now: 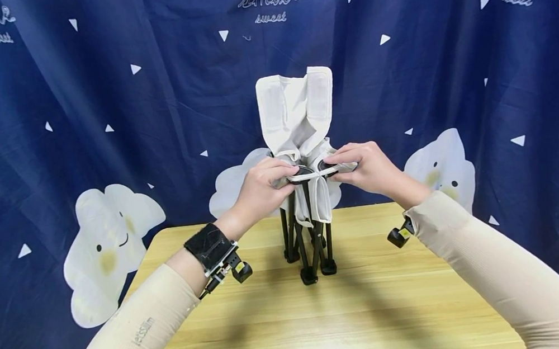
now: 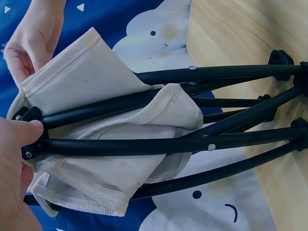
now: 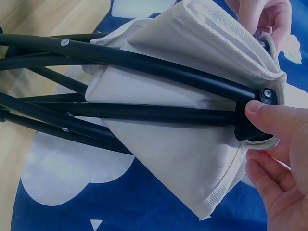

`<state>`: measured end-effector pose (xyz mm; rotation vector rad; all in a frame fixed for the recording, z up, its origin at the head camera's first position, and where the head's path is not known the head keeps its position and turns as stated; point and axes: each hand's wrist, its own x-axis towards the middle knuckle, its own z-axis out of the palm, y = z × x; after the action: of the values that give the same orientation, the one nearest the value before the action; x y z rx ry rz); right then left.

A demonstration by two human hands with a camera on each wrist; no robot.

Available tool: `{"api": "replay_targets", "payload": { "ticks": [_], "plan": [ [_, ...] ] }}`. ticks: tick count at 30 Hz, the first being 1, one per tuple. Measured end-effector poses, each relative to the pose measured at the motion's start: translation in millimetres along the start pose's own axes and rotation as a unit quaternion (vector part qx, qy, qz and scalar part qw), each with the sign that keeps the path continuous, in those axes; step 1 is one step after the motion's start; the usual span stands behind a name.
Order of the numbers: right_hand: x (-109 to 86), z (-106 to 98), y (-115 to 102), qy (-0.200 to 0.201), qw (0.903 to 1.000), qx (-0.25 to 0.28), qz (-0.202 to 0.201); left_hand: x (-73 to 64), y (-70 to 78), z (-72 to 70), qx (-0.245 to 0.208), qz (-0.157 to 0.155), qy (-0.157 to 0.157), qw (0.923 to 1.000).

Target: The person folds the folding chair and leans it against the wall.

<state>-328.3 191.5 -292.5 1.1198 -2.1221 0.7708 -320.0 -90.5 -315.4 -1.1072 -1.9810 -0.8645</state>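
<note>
A folding camp chair with white fabric (image 1: 295, 102) and thin black legs (image 1: 302, 245) stands upright, mostly folded together, its black feet on the table. My left hand (image 1: 262, 184) pinches a front corner of the seat. In the left wrist view its thumb presses the black corner joint (image 2: 32, 126). Opposite it, my right hand (image 1: 367, 167) grips the other front corner, thumb on a black joint (image 3: 255, 115) in the right wrist view and fingers under the fabric edge. The seat cloth sags in folds between the legs, and the backrest rises above both hands.
The chair stands near the far edge of a light wooden table (image 1: 252, 312). Behind it hangs a dark blue curtain (image 1: 176, 94) with white triangles and cloud faces. A small camera (image 1: 241, 271) sits on the left wrist, another camera (image 1: 400, 233) on the right.
</note>
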Motion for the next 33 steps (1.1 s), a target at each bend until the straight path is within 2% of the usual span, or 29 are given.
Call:
{"api": "replay_targets", "payload": {
  "ticks": [17,26,33],
  "plan": [
    [3.3,5.0,-2.0,0.008,0.9998,0.014,-0.010,2.6,-1.6,-1.0,0.004,-0.004,-0.003,1.0000],
    [1.0,6.4,-4.6,0.004,0.9996,0.015,0.025,1.9,-2.4,-3.8,0.006,-0.001,-0.014,0.9999],
    [2.6,7.3,-11.3,0.000,0.9996,0.004,0.028,2.3,-5.6,-6.7,-0.003,0.007,-0.011,0.9999]
  ]
}}
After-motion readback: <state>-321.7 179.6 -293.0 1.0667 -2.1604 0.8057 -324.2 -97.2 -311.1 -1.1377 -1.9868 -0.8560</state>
